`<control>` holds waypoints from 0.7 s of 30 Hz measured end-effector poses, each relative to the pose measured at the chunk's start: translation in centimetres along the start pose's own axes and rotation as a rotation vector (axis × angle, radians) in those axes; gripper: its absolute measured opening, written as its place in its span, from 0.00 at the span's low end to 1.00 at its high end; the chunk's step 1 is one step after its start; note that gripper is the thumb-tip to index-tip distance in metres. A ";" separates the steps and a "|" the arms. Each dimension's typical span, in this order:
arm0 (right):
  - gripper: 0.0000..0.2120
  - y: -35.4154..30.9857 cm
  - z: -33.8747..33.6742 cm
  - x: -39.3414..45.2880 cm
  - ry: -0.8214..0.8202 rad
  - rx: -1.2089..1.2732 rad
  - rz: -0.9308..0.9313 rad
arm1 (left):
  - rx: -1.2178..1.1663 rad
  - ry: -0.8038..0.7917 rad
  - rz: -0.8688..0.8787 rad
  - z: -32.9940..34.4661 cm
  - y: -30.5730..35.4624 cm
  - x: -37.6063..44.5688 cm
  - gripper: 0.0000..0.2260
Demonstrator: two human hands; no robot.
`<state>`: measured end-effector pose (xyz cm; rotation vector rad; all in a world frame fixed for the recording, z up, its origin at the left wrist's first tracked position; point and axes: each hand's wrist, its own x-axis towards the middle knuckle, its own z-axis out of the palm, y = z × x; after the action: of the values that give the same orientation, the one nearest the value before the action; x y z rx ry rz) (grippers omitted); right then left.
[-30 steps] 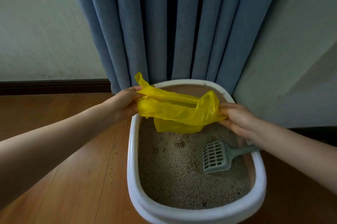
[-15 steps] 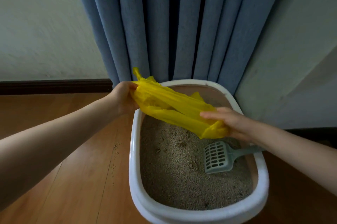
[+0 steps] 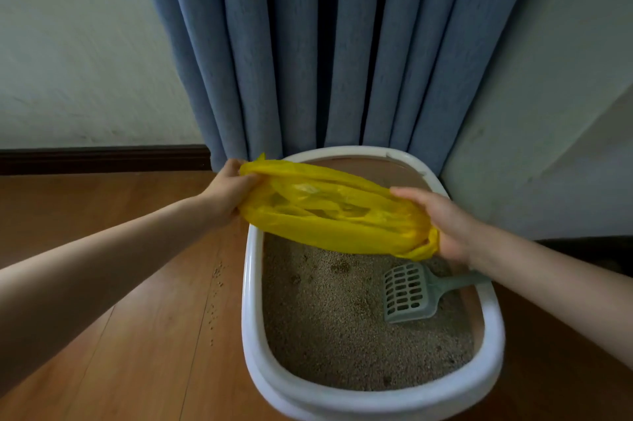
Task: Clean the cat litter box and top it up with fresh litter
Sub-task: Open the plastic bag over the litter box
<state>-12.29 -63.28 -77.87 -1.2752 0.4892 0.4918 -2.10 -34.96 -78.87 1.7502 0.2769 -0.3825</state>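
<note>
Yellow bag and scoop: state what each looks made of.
Yellow bag: thin glossy plastic film, judging by its translucent, crinkled folds. Scoop: seemingly rigid moulded plastic, matt grey-green, with cleanly slotted holes and a stiff handle.

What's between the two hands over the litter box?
In the head view, the yellow plastic bag spans the gap, gripped by the left hand and right hand above the litter box.

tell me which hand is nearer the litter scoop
Right. The right hand holds the yellow bag just above the scoop; the left hand grips the bag's far end, beyond the box's left rim.
</note>
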 end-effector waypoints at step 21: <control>0.10 0.1 -0.5 0.3 0.095 0.021 0.077 | 0.121 -0.036 -0.045 -0.2 -0.3 -0.5 0.14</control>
<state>-12.21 -63.70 -78.23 -1.2673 0.6237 0.4911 -2.61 -34.69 -78.89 1.8560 0.2724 -0.4705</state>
